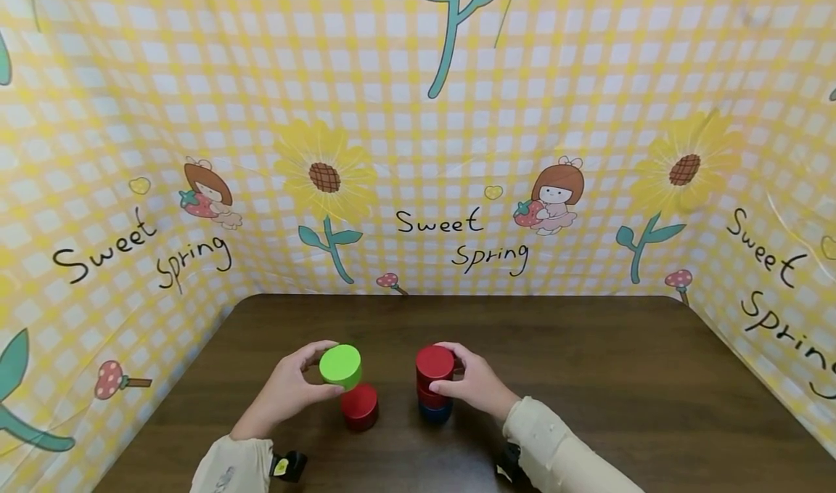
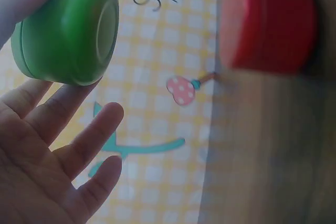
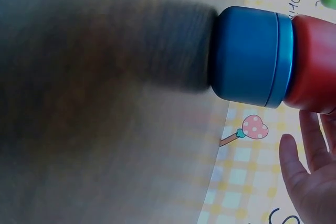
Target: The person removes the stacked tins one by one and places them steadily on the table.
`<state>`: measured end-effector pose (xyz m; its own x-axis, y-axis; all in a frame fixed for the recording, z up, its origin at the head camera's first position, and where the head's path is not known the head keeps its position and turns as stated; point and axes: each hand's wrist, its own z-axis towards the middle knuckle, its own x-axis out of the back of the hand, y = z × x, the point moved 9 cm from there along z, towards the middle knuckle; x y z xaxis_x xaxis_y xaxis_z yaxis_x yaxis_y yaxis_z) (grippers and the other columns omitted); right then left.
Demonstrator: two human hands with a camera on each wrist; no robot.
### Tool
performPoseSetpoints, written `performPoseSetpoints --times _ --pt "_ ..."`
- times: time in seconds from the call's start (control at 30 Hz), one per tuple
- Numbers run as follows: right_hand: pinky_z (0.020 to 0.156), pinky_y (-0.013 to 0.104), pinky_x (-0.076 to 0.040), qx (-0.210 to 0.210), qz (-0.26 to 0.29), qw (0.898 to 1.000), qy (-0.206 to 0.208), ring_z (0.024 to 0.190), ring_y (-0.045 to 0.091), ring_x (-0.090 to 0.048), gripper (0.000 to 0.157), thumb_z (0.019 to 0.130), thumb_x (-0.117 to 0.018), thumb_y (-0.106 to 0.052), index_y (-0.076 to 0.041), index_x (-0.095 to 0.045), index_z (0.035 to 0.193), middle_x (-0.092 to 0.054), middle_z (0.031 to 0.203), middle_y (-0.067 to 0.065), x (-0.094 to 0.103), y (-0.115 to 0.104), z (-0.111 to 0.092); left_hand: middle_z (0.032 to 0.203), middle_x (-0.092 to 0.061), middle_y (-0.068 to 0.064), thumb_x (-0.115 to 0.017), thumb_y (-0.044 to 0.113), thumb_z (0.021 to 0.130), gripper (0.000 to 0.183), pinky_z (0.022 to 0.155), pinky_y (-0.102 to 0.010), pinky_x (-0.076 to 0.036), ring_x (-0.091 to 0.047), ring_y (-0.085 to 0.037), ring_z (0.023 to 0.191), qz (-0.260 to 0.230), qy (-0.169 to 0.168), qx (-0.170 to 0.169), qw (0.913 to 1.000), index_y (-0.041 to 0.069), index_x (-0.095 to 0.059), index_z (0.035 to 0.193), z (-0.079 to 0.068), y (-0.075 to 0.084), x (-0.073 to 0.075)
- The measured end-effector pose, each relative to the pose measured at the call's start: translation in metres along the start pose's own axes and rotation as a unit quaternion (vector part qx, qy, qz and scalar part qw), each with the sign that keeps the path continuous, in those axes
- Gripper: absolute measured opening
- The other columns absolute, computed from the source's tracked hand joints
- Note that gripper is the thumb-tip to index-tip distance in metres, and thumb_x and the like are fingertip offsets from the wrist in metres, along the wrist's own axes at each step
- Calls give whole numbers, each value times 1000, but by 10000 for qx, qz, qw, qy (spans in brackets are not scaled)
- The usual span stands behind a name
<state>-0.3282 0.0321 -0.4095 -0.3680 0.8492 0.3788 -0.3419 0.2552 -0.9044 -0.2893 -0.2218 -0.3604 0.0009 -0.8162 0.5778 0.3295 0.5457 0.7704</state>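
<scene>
My left hand (image 1: pixel 290 388) pinches a lime-green round jar (image 1: pixel 340 367) between thumb and fingers. In the left wrist view, the green jar's base is off any surface, and the other fingers spread below it. A red round jar (image 1: pixel 360 407) stands on the table just beneath. To the right, my right hand (image 1: pixel 477 384) grips the red upper part (image 1: pixel 434 363) of an upright stack, with a dark blue jar (image 1: pixel 435 411) at the bottom. A seam crosses the red part; whether it is one jar or two, I cannot tell. In the right wrist view, blue and red touch.
The brown wooden table (image 1: pixel 588 377) carries the jars near its middle. A yellow-checked cloth (image 1: pixel 418 130) with flowers and lettering hangs behind it and along both sides. Dark wrist devices (image 1: pixel 289 467) sit at both cuffs.
</scene>
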Motion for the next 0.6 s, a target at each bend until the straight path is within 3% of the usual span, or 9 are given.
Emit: performPoseSetpoints --times 0.27,0.6 --pt "77 31 -52 -69 15 9999 85 100 23 -54 61 84 -75 -14 2 -46 135 -59 120 15 2 4 -3 107 -67 -9 -86 16 70 62 79 -45 -46 -60 -29 99 406 138 165 9989 0 -58 123 -11 -14 17" --pt "78 31 -52 29 -128 9999 41 99 24 -55 61 83 -76 -21 0 -48 133 -59 119 14 1 3 0 109 -67 -12 -86 20 70 65 79 -48 -47 -59 -34 103 700 347 501 9957 1 -57 124 -23 -31 39"
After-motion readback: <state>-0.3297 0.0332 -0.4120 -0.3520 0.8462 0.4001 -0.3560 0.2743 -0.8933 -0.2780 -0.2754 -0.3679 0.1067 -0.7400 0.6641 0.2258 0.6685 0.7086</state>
